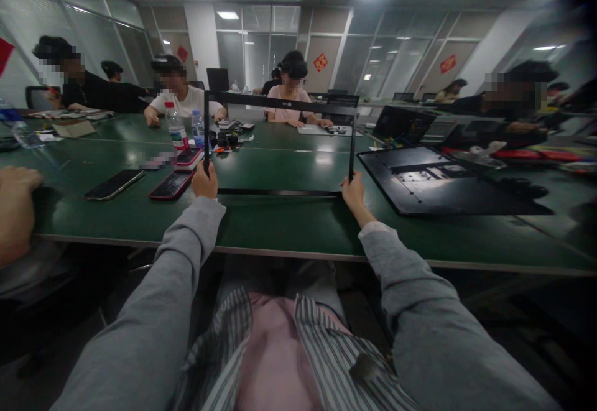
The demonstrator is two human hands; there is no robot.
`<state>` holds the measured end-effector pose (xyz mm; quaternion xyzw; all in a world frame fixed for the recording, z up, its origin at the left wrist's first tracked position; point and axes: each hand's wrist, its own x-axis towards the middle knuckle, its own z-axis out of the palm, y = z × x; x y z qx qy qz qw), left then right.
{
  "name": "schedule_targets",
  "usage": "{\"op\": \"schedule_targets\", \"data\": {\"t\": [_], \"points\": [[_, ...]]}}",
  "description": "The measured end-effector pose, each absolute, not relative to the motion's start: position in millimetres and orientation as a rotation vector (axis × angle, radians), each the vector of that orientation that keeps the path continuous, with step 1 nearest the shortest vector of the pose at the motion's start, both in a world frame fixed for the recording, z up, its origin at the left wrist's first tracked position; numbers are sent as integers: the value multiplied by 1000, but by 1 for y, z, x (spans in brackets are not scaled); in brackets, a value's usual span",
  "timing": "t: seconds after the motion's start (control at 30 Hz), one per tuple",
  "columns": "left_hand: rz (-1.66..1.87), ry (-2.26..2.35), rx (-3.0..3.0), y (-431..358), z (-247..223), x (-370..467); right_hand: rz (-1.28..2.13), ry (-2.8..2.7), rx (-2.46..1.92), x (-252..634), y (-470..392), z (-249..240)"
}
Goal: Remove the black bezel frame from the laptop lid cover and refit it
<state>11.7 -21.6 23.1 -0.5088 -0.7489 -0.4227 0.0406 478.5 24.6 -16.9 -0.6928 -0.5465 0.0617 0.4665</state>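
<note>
While the left hand [205, 181] pinches a thin black rectangular frame [280, 104] by its lower left corner, the right hand [354, 192] pinches the lower right, upright near the green-topped desk [280, 224]'s front edge. Rightward lies a flat black panel [438, 194]

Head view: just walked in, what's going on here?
A person holds a thin black rectangular frame roughly upright over a green table, left grip on its left side, right grip near its lower right corner. Whether its bottom edge touches the table is unclear. A large black panel lies to the right; phones, including a dark one, lie to the left. Other people sit around.
</note>
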Motion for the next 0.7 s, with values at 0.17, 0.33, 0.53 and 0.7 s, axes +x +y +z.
{"op": "schedule_targets", "data": {"t": [0.17, 0.33, 0.53, 0.7], "points": [[-1277, -2263, -1567, -24, 24, 12, 140, -1357, -1718, 479, 26, -17], [-1222, -2285, -1599, -20, 20, 8, 94, -1398, -1759, 484, 32, -23], [-1105, -2395, -1635, -14, 12, 2, 52, -1432, -1812, 486, 35, -26], [-1062, -2465, -1668, -8, 5, -3, 44, -1445, -1821, 487, 35, -28]]}}
